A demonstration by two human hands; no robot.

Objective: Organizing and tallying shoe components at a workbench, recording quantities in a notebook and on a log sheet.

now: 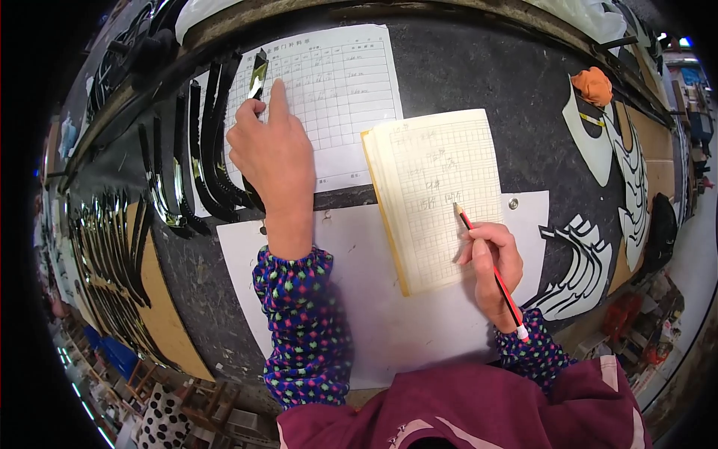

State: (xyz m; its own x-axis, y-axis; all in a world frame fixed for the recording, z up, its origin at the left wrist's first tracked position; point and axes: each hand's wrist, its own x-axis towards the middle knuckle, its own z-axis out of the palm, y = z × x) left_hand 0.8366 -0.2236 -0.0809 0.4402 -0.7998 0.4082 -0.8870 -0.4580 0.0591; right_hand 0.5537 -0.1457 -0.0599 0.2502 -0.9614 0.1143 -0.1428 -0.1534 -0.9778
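A dark, scuffed worktable (pixel 479 67) with a curved far edge filled most of the view. Below it to the left lay a cluttered floor (pixel 161 404) with a wooden stool (pixel 142 378) and a blue crate (pixel 116 352). Red bins (pixel 624 314) sat at lower right.

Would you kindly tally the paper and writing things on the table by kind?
Printed form sheet: 1
Notebook: 1
Blank white sheet: 1
Pencil, held in the right hand: 1
Total: 4

Bright, sharp centre (fisheye-bent, dark rim)
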